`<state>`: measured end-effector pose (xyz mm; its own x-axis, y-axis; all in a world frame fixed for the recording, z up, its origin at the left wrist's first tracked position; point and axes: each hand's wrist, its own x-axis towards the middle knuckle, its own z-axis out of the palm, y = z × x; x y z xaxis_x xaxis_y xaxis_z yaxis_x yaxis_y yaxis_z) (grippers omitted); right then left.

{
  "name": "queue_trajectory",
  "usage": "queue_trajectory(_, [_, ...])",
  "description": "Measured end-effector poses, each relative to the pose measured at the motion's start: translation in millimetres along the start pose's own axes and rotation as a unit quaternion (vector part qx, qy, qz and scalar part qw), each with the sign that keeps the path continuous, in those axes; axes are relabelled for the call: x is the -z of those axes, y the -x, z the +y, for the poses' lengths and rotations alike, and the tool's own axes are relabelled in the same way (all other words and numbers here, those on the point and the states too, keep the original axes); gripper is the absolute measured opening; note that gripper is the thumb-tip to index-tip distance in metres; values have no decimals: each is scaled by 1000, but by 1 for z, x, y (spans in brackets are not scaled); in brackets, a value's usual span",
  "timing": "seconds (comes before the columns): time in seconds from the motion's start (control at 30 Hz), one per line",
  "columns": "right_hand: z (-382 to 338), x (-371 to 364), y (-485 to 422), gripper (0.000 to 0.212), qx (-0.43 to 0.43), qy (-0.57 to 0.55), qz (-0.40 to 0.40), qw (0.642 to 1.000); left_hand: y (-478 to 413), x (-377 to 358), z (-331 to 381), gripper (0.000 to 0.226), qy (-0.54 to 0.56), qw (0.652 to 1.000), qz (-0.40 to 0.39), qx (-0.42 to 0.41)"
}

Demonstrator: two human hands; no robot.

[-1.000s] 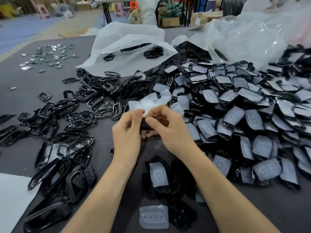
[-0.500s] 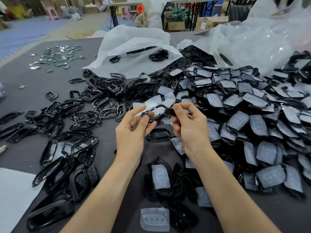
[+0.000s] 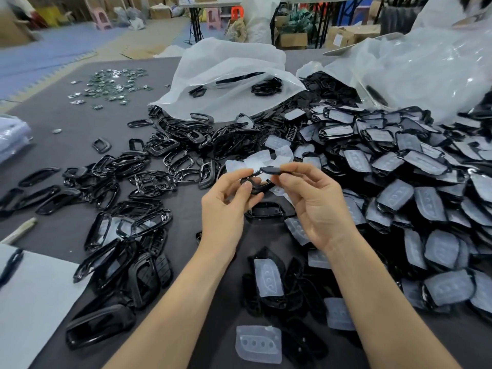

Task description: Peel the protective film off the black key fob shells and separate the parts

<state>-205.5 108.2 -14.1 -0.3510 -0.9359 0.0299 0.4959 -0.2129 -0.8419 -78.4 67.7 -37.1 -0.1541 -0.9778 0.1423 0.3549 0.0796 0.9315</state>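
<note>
Above the middle of the table, my left hand (image 3: 226, 206) pinches a black key fob frame (image 3: 257, 186) between thumb and fingers. My right hand (image 3: 314, 201) pinches a second thin black part (image 3: 271, 170) at its right end, just above the frame. The two parts touch or nearly touch at their near ends. A heap of black fob shells with milky film (image 3: 399, 182) fills the right side. Bare black frames (image 3: 127, 209) lie spread on the left.
Loose translucent film pieces (image 3: 258, 344) lie near the front edge. A white plastic bag (image 3: 229, 75) with a few black parts sits at the back. Small shiny metal pieces (image 3: 111, 83) are scattered far left. A white sheet (image 3: 29, 302) covers the front left corner.
My hands rose from a close joined grip and drew apart. A black frame and a thin black part now show between them, one in each hand.
</note>
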Motion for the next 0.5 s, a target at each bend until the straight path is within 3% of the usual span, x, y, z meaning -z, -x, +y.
queue_trajectory(0.2, [3, 1, 0, 25, 19, 109, -2, 994, 3, -4, 2, 23, -28, 1000, 0, -5])
queue_trajectory(0.5, [1, 3, 1, 27, 14, 110, -8, 994, 3, -4, 3, 11, -45, 999, -3, -6])
